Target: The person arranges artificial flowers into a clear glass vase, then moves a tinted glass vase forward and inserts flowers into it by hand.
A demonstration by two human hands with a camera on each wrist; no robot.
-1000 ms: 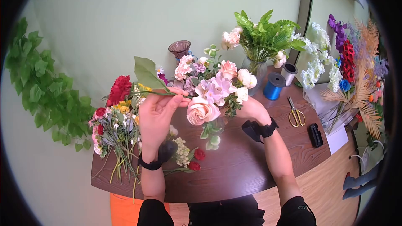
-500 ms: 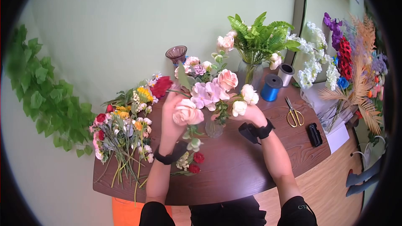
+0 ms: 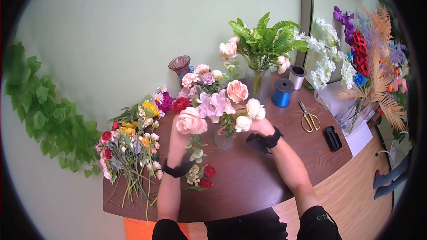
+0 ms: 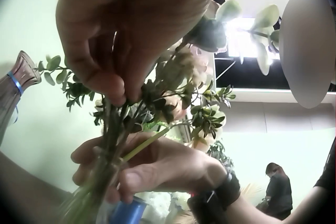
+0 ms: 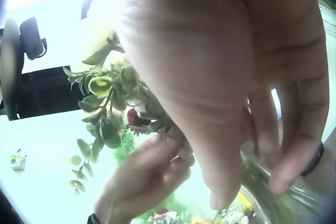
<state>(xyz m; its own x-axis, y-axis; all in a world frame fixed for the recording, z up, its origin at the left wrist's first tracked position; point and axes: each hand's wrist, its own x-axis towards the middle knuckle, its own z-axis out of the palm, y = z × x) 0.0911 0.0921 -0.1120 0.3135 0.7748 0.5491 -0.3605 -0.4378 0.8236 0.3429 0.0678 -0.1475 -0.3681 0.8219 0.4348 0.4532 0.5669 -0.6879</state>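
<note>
In the head view a clear glass vase (image 3: 223, 139) carries a bunch of artificial flowers: a peach rose (image 3: 237, 90), lilac blossoms (image 3: 215, 106), white roses (image 3: 243, 123) and a large pale pink rose (image 3: 192, 121). My left hand (image 4: 131, 24) pinches a thin stem among the leafy stems above the vase mouth; a red carnation (image 3: 181, 105) shows beside this hand, which the pale pink rose partly hides. Below it, my right hand (image 4: 163, 163) grips the vase round its neck, thumb on one side and fingers on the other.
Loose flowers (image 3: 133, 151) are heaped at the table's left, with red blooms (image 3: 207, 178) near the front. A purple vase (image 3: 179, 66), a fern vase (image 3: 259, 84), a blue ribbon spool (image 3: 283, 93) and a silver spool (image 3: 297, 76) stand behind. Scissors (image 3: 310, 120) and a black case (image 3: 332, 138) lie right.
My left hand brought the leafy red carnation in toward the bunch and lowered its stem among the others. The arrangement shifted slightly leftward; my right hand stays at the vase.
</note>
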